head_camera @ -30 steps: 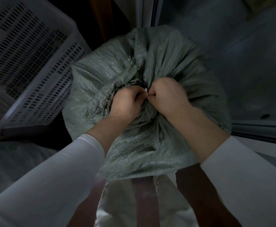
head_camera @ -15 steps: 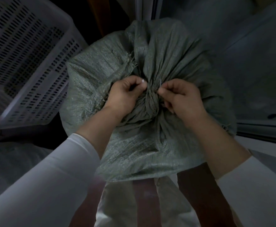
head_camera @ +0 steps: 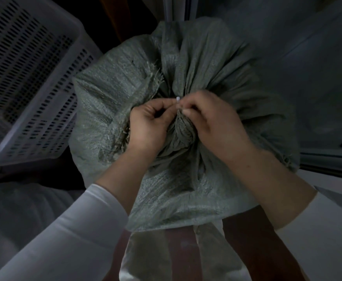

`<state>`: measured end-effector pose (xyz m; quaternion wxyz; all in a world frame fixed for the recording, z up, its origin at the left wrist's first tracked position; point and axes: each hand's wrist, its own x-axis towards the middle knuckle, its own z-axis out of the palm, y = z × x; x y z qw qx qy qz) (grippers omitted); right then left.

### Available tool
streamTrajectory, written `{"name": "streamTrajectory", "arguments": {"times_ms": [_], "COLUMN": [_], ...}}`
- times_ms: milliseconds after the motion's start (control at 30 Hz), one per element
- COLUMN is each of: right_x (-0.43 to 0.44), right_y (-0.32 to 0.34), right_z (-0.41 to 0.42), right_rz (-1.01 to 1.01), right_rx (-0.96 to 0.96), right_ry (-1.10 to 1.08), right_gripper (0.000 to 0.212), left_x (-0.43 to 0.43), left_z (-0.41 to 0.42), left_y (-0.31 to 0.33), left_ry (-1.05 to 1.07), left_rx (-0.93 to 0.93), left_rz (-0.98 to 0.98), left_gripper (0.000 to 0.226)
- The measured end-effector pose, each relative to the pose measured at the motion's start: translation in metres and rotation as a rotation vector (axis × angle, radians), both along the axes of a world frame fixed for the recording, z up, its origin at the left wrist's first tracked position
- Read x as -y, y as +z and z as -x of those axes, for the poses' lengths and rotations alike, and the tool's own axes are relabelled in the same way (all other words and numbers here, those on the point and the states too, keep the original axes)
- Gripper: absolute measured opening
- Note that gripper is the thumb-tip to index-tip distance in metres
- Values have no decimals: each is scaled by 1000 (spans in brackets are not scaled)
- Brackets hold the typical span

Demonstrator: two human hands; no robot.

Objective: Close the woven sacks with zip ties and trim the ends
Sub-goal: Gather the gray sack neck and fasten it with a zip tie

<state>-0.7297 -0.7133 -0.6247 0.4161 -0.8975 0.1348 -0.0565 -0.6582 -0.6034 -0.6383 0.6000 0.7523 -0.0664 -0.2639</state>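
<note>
The sack [head_camera: 186,63] has its gathered neck between the hands; the left hand [head_camera: 148,123] and right hand [head_camera: 214,122], fingers curled, pinch a small white zip tie [head_camera: 177,98] at its top; a slotted basket [head_camera: 24,78] stands alongside.

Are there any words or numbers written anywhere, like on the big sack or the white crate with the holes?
None: no word, number, label or logo can be read anywhere in this dim view.
The green woven sack shows only its plain weave.
The white plastic crate shows only rows of slots.
The zip tie, pinched between the left hand and the right hand, is too small to show any marking.
</note>
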Motion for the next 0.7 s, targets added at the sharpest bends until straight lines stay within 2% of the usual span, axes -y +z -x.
{"name": "streamTrajectory", "arguments": {"times_ms": [133,267,400,500,600,700], "right_x": [6,9,12,13,13,14], "right_y": [-9,-20,-24,-25,-26,-26], "right_z": [-8,-14,-16,-13,-8,-4], "right_rz": [-273,-403,-432,-420,-418,-437], "right_rx": [-115,-200,-201,-167,-109,-89], "right_ry": [-264,-305,-291,-268,-241,-228], "right_gripper": [3,8,27,22,13,20], "left_x": [0,1,1,-1,-3,-3], "left_z": [0,0,-1,0,-3,-6], "left_y": [-2,-2,-3,-4,-5,-6], "left_ry": [32,47,29,-84,-164,-240], "left_rx": [-40,-78,-65,11,63,109], "left_rz": [-20,-19,-9,-29,-58,-81], "left_gripper": [11,13,9,18,19,17]}}
